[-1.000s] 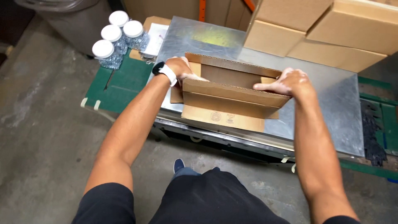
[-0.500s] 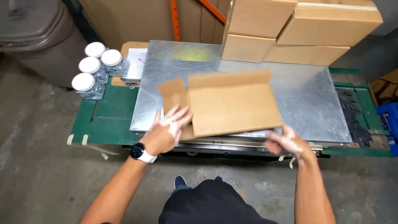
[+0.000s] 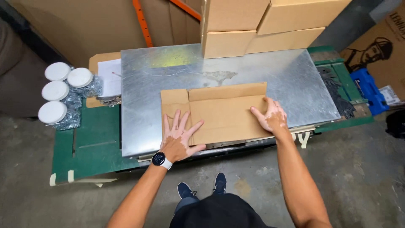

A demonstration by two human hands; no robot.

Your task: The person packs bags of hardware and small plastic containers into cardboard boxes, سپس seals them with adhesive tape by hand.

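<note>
A galvanised metal table top [image 3: 219,71] fills the middle of the view, resting on a green bench [image 3: 90,143]; at twelve o'clock a stack of closed cardboard boxes [image 3: 261,25] sits on its far edge; at six o'clock, at the near edge, lies a flattened cardboard box [image 3: 219,112] (flaps to its left); the left hand [image 3: 179,137], fingers spread wide, presses flat on its seven-o'clock corner, gripping nothing; the right hand [image 3: 270,118], open too, presses its four-o'clock edge; white-lidded jars [image 3: 59,90] cluster at nine o'clock.
</note>
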